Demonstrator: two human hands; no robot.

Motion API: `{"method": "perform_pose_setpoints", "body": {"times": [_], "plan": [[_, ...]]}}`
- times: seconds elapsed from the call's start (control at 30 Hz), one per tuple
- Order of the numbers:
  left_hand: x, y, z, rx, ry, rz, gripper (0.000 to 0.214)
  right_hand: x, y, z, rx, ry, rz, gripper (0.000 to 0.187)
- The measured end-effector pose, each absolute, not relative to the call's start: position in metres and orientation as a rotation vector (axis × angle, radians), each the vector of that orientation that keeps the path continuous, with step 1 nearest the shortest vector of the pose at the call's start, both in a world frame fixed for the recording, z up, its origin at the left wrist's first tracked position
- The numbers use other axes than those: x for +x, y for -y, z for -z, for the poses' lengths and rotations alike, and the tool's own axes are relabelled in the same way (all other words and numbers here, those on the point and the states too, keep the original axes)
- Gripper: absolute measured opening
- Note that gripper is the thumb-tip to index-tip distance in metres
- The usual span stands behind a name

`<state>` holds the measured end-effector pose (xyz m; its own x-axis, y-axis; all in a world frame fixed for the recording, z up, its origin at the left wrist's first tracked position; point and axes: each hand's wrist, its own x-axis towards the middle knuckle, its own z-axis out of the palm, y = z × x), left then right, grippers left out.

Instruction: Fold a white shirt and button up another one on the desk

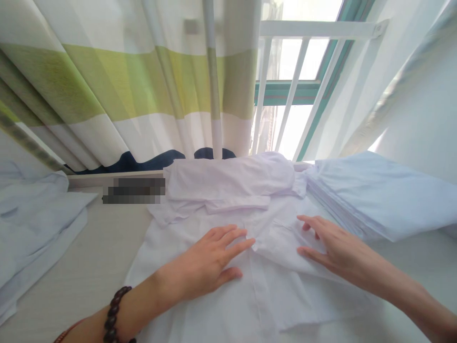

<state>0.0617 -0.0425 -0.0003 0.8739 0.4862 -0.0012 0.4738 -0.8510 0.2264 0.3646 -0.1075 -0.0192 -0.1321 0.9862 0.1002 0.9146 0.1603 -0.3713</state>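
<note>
White garment (pixel 266 290), spread and creased

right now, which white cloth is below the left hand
The middle white garment, under the left hand; the crumpled pile sits far left, the folded stack right.

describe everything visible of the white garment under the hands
The white garment looks like thin cloth, lightly creased, with a seam-like line near its middle. Its far part is folded in layers; the rest spreads flatter on a pale surface, past the picture's bottom edge. The left hand and right hand are over it, open; contact is unclear.
</note>
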Motion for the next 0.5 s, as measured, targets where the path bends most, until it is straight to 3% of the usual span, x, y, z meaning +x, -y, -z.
{"method": "perform_pose_setpoints", "body": {"times": [0.13, 0.33, 0.43, 0.5], "plan": [[0.059, 0.042, 0.006, 2.761, -0.758, -0.051, 0.057, 0.364, 0.119, 0.001, -1.661, 2.234, -0.749, 0.043], [0.056, 0.043, 0.001, 2.869, -0.637, -0.102, 0.047, 0.365, 0.136, -0.034, -1.151, 2.345, -1.376, 0.063], [0.059, 0.046, -0.007, 2.923, -0.543, -0.093, 0.045, 0.367, 0.13, -0.032, -1.257, 2.314, -1.368, 0.038], [0.064, 0.045, -0.012, 2.939, -0.514, -0.088, 0.04, 0.367, 0.12, -0.025, -1.429, 2.256, -1.11, 0.031]]}}
